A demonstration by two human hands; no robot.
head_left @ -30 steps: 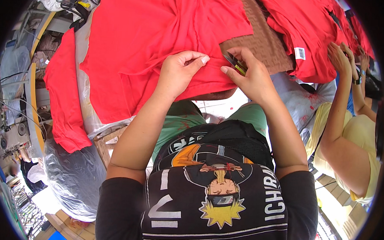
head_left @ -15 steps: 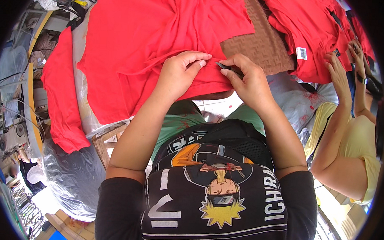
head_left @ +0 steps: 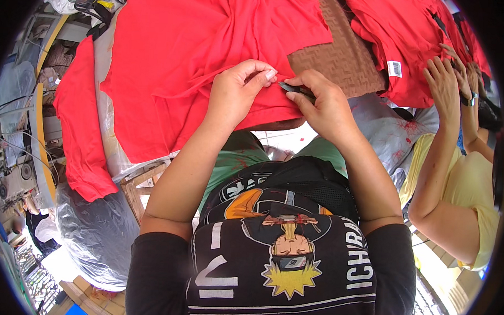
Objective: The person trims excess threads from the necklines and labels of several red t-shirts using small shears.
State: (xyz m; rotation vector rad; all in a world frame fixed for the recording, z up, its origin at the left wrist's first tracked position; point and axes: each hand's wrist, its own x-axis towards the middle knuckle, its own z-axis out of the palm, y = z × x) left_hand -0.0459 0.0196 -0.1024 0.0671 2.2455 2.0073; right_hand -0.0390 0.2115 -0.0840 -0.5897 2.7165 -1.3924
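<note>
Both hands are close together over the near part of the work: left hand (head_left: 236, 90) with thumb and index finger pinched, right hand (head_left: 327, 102) closed around a small dark cutting tool. Cannot tell whether cloth or thread sits in the left pinch. Largest item: red cloth (head_left: 178, 55), spread in front of the person, folds gathered above the left hand, near edge at the person's lap. Its right edge lies over brown patterned cloth (head_left: 344, 61), bare to the upper right of the right hand: open room there, up to the red garments (head_left: 392, 29). At far left, a narrower red piece (head_left: 81, 129) hangs, a pale strip separating it from the main cloth. Smaller: white label (head_left: 395, 68) on the garments. Smallest: cutting tool (head_left: 300, 90), tip toward the left fingertips, gap very narrow. Versus half a second ago: tip nearer the left fingertips; main cloth practically unchanged; co-worker's hand (head_left: 446, 89) at right raised higher. Versus one second ago: tool lies flatter, its yellow-green part now hidden.
</note>
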